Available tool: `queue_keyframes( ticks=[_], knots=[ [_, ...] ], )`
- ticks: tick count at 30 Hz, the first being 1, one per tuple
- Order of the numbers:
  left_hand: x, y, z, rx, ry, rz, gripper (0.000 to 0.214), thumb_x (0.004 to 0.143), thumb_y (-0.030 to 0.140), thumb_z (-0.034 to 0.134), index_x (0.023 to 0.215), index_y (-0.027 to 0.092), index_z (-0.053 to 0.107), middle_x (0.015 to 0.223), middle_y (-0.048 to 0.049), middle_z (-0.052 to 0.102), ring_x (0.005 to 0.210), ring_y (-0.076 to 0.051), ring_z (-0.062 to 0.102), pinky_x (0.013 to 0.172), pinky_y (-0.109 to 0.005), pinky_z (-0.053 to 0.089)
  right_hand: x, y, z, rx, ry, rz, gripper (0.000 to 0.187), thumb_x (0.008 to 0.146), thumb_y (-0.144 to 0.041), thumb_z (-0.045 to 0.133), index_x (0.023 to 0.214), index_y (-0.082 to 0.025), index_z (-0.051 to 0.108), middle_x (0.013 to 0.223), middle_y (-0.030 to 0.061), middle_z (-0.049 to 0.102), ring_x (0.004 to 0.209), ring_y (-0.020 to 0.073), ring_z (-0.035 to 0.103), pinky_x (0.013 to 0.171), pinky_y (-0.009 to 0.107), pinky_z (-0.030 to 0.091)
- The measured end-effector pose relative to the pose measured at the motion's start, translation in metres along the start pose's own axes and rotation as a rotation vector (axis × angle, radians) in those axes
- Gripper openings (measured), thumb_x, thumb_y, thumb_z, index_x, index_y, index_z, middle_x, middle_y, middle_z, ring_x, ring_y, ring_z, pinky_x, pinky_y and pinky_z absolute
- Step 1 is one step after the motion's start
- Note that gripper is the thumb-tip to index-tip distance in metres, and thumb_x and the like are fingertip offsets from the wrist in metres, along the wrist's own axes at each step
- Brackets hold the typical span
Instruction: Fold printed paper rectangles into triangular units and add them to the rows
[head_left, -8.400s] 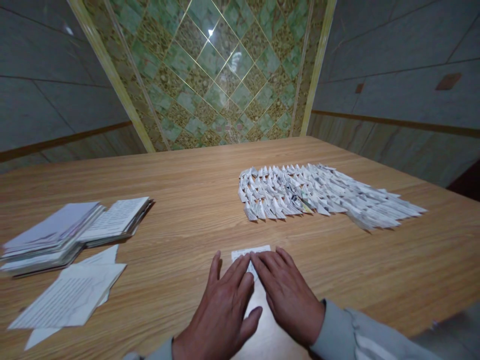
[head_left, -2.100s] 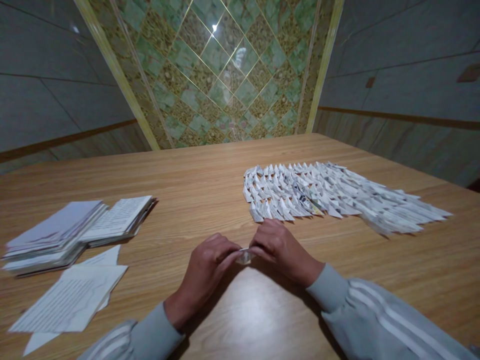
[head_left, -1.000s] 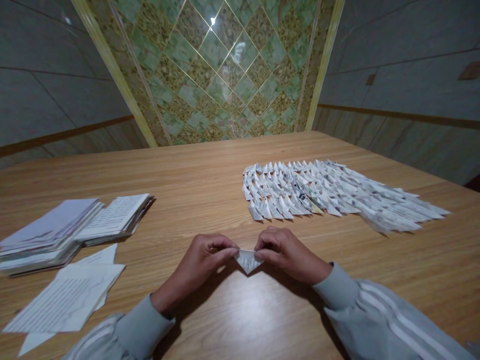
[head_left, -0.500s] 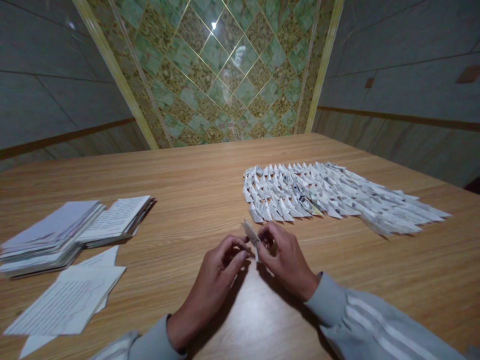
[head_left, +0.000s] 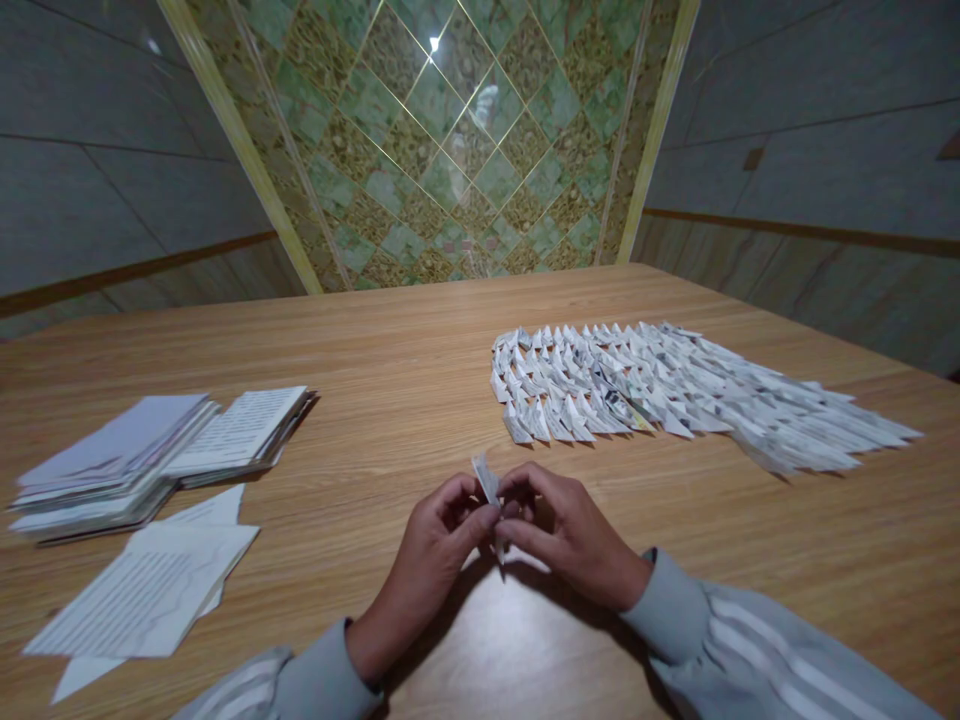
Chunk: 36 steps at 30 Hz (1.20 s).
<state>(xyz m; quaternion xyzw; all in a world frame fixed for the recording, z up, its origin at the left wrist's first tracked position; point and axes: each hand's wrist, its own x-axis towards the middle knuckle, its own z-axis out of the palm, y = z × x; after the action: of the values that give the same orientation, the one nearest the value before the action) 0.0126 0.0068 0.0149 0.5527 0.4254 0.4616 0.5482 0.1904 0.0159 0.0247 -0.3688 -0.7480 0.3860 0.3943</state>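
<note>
A small folded piece of paper (head_left: 487, 480) stands upright between my hands, above the table's front middle. My left hand (head_left: 442, 535) pinches it from the left, thumb against its lower part. From the other side my right hand (head_left: 566, 525) grips it with thumb and fingers. The fingers cover much of the paper, so its full shape is hidden. Beyond my right hand lie rows of folded paper boats (head_left: 592, 380), small and pointed, set close together.
On the left are a stack of paper sheets (head_left: 112, 450) and a second printed stack (head_left: 240, 430) beside it. Nearer me, loose printed sheets (head_left: 150, 590) overlap on the wooden table (head_left: 360, 400). A tiled wall (head_left: 465, 150) rises behind the far edge.
My left thumb has closed onto the folded paper, where before the fingers were slightly apart from it. The paper has shifted a little left and down. The view has moved slightly.
</note>
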Motion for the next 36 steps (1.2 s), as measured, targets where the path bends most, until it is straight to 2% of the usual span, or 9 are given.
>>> queue_keyframes(
  ticks=[6, 10, 13, 19, 21, 24, 26, 30, 36],
  knots=[
    [0.000, -0.005, -0.002, -0.053, -0.007, -0.046, 0.025, 0.083, 0.041, 0.071, 0.086, 0.016, 0.066, 0.078, -0.0028, 0.066, 0.069, -0.016, 0.062, 0.063, -0.027, 0.048, 0.001, 0.002, 0.000, 0.154, 0.003, 0.076, 0.018, 0.082, -0.027, 0.070, 0.094, -0.017, 0.061, 0.077, -0.0017, 0.060, 0.066, 0.0123, 0.052, 0.061, 0.024, 0.040],
    [0.001, -0.007, -0.004, -0.028, 0.044, -0.034, 0.025, 0.083, 0.039, 0.071, 0.086, 0.016, 0.062, 0.076, -0.0014, 0.066, 0.066, -0.015, 0.062, 0.063, -0.027, 0.049, 0.001, 0.004, 0.000, 0.175, 0.020, 0.093, 0.016, 0.085, -0.027, 0.066, 0.095, -0.017, 0.059, 0.077, -0.0011, 0.060, 0.066, 0.0128, 0.052, 0.061, 0.024, 0.041],
    [0.000, -0.005, -0.003, 0.030, 0.079, -0.002, 0.022, 0.085, 0.037, 0.068, 0.092, 0.018, 0.059, 0.080, -0.0011, 0.066, 0.067, -0.015, 0.063, 0.063, -0.027, 0.051, -0.001, 0.005, 0.003, 0.021, 0.083, 0.064, 0.009, 0.089, -0.022, 0.058, 0.096, -0.018, 0.056, 0.076, -0.0008, 0.060, 0.065, 0.0134, 0.053, 0.060, 0.024, 0.041],
    [-0.004, -0.006, 0.005, 0.180, 0.139, 0.110, 0.026, 0.087, 0.029, 0.062, 0.110, 0.020, 0.055, 0.107, -0.0073, 0.068, 0.090, -0.020, 0.067, 0.080, -0.032, 0.053, -0.003, 0.007, 0.016, -0.341, 0.135, -0.003, 0.021, 0.084, -0.011, 0.054, 0.103, -0.020, 0.054, 0.084, 0.0031, 0.064, 0.074, 0.0187, 0.060, 0.068, 0.028, 0.041],
    [-0.004, -0.008, 0.008, 0.220, 0.166, 0.106, 0.030, 0.085, 0.028, 0.062, 0.113, 0.020, 0.054, 0.106, -0.0071, 0.069, 0.095, -0.021, 0.067, 0.083, -0.031, 0.052, -0.002, 0.007, 0.020, -0.364, 0.137, -0.005, 0.019, 0.084, -0.010, 0.053, 0.100, -0.020, 0.054, 0.084, 0.0030, 0.065, 0.072, 0.0183, 0.060, 0.067, 0.027, 0.040],
    [-0.002, -0.011, 0.011, 0.264, 0.185, 0.072, 0.032, 0.085, 0.027, 0.061, 0.115, 0.020, 0.052, 0.097, -0.0044, 0.069, 0.086, -0.020, 0.067, 0.077, -0.030, 0.051, -0.001, 0.008, 0.025, -0.389, 0.162, 0.002, 0.016, 0.085, -0.010, 0.052, 0.097, -0.021, 0.053, 0.080, 0.0020, 0.065, 0.070, 0.0182, 0.060, 0.065, 0.027, 0.039],
    [-0.001, -0.012, 0.013, 0.277, 0.201, 0.071, 0.031, 0.084, 0.022, 0.058, 0.114, 0.020, 0.052, 0.095, -0.0034, 0.069, 0.083, -0.019, 0.066, 0.076, -0.030, 0.051, 0.000, 0.009, 0.026, -0.417, 0.175, -0.007, 0.017, 0.085, -0.009, 0.050, 0.096, -0.021, 0.053, 0.081, 0.0024, 0.065, 0.072, 0.0188, 0.060, 0.066, 0.027, 0.039],
    [-0.001, -0.012, 0.014, 0.252, 0.243, 0.104, 0.026, 0.083, 0.017, 0.053, 0.109, 0.020, 0.056, 0.099, -0.0041, 0.068, 0.091, -0.020, 0.064, 0.079, -0.030, 0.050, -0.001, 0.011, 0.027, -0.368, 0.155, 0.019, 0.024, 0.079, -0.005, 0.048, 0.096, -0.022, 0.051, 0.082, 0.0017, 0.064, 0.072, 0.0191, 0.060, 0.066, 0.027, 0.038],
    [-0.005, -0.010, 0.012, 0.173, 0.258, 0.139, 0.010, 0.085, 0.021, 0.055, 0.093, 0.021, 0.059, 0.084, -0.0005, 0.064, 0.076, -0.018, 0.063, 0.066, -0.027, 0.050, -0.003, 0.013, 0.027, -0.235, 0.142, 0.032, 0.026, 0.080, -0.003, 0.044, 0.096, -0.022, 0.046, 0.082, 0.0000, 0.061, 0.072, 0.0175, 0.059, 0.066, 0.026, 0.039]
  ],
)
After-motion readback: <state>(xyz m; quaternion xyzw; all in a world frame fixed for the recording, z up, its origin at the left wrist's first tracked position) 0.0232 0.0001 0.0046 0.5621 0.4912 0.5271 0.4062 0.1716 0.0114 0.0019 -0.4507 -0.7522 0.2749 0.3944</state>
